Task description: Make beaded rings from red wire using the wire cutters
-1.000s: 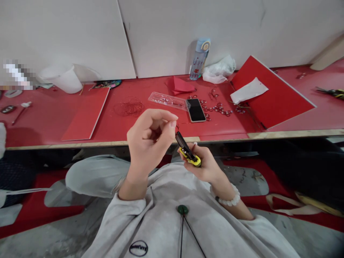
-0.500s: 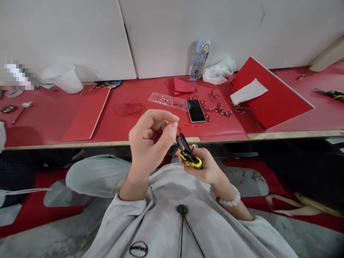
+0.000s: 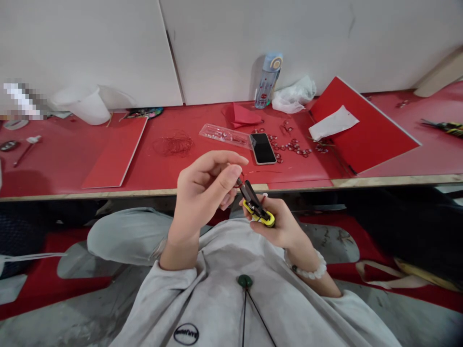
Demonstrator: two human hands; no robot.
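My right hand (image 3: 277,224) is closed around a pair of pliers (image 3: 255,202) with yellow-and-black handles, their dark jaws tilted up and to the left. A small white bead (image 3: 265,195) shows by the right fingers. At the jaw tips, my left hand (image 3: 208,185) is closed in a pinch on a thin red wire (image 3: 243,176), which curls round near the tips. Part of the wire is hidden behind the left fingers. Both hands are in front of the red table's near edge, above my lap.
On the red table (image 3: 173,178) lie a phone (image 3: 263,148), a clear plastic tray (image 3: 224,136), a tangle of red wire (image 3: 177,144) and several beaded wire pieces (image 3: 298,148). Red boards (image 3: 115,159) lie left and right. A blue bottle (image 3: 266,82) stands by the wall, other pliers (image 3: 443,126) far right.
The left hand has shifted slightly right and down, its thumb now closer to the plier tips. The pliers have moved a little to the right with the right hand.
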